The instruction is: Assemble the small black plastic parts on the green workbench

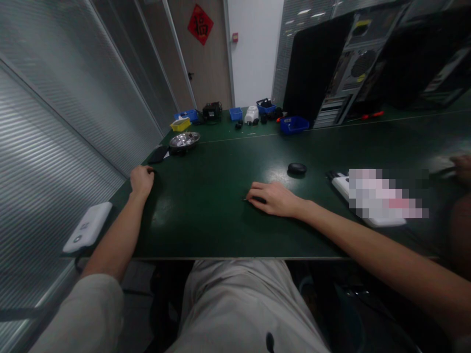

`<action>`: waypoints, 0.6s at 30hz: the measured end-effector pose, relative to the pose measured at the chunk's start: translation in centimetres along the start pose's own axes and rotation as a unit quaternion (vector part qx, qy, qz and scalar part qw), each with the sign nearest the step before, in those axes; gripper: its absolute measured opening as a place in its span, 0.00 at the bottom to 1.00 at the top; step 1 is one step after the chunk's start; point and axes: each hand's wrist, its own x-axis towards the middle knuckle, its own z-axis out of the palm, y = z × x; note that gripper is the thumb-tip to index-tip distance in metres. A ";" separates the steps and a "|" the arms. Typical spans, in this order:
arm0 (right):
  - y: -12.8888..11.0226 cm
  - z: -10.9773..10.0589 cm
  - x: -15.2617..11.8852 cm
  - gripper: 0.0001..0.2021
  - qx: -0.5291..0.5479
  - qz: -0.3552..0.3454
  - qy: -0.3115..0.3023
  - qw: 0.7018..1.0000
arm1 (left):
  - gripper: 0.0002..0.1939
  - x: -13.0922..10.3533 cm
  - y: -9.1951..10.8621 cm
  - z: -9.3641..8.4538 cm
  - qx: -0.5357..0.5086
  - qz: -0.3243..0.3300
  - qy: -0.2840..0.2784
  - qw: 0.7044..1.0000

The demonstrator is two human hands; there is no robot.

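Observation:
On the left side of the green table [206,211] rests my left hand [142,180], its fingers curled closed; what they hold, if anything, is hidden. Just beyond it lies a flat black object [158,154]. My right hand [274,198] lies near the middle of the table with thumb and fingers pinched together. A tiny thin tip pokes out at its fingertips, too small to name. Behind and to the right of that hand sits a black computer mouse or similar rounded case [297,168].
A metal bowl [185,140] holds small items at the back left. Blue trays [294,125] and a yellow tray [180,124] line the back. A white box [88,227] stands at left, a white device [362,203] at right. Another person's hand [461,166] shows far right; a computer case [318,63] stands behind.

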 end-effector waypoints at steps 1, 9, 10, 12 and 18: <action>0.0 0.0 0.0 0.13 0.001 0.000 0.001 1.000 | 0.17 0.1 0.0 0.1 -0.016 -0.004 0.006 1.000; 0.0 0.1 0.0 0.13 -0.002 0.003 -0.003 1.000 | 0.15 0.9 -0.7 1.3 -0.097 -0.039 0.037 0.994; 0.0 0.1 0.0 0.13 -0.001 0.003 -0.003 1.000 | 0.14 1.0 -0.8 1.5 -0.104 -0.044 0.039 0.993; 0.0 0.0 0.0 0.12 0.003 0.002 -0.001 1.000 | 0.14 1.2 -0.9 1.8 -0.114 -0.054 0.043 0.991; -0.1 0.0 0.0 0.12 0.010 0.002 0.001 1.000 | 0.15 1.3 -0.6 2.1 -0.121 -0.066 0.055 0.989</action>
